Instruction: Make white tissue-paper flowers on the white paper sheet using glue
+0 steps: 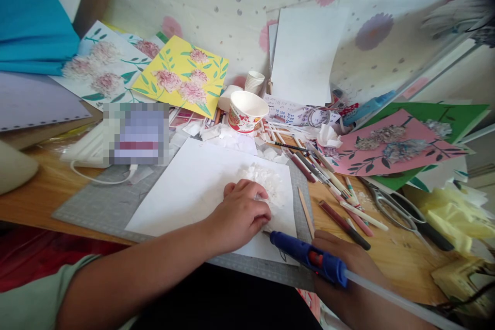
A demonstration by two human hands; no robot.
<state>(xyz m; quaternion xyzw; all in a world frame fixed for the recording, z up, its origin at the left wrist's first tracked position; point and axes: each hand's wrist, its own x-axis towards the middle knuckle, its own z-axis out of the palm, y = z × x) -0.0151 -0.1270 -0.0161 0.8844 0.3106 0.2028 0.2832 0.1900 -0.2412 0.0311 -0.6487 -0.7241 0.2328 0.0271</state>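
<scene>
Head view: my white sheet [174, 180] lies flat on the gray cutting mat [88, 201], which covers part of the wooden tabletop [394, 263]. 1 ruffled white flower [273, 180] sits on the right half of the sheet, partly hidden by my left hand [243, 211]. Left hand: back upward, fingers curled at the flower's near edge; I cannot tell whether they pinch a petal or are empty. Right hand [342, 248]: closed around the blue glue gun [292, 247], whose body hides part of my grip; a translucent glue stick [386, 291] projects from the rear. The nozzle points left, just beside my left fingertips; contact with the paper cannot be determined. Status, judged from the present layout: the flower has a dense head of petals, and gluing at its near edge appears to be the step in hand. The visible parts of the sheet show no stems or leaves, and the petals carry no tint. For reference, the yellow sheet [181, 64] and the pink sheet [413, 131] carry several tinted flowers with leaves. Measured against those, coloring and foliage appear undone here. A pencil [307, 211] lies right of my sheet.
</scene>
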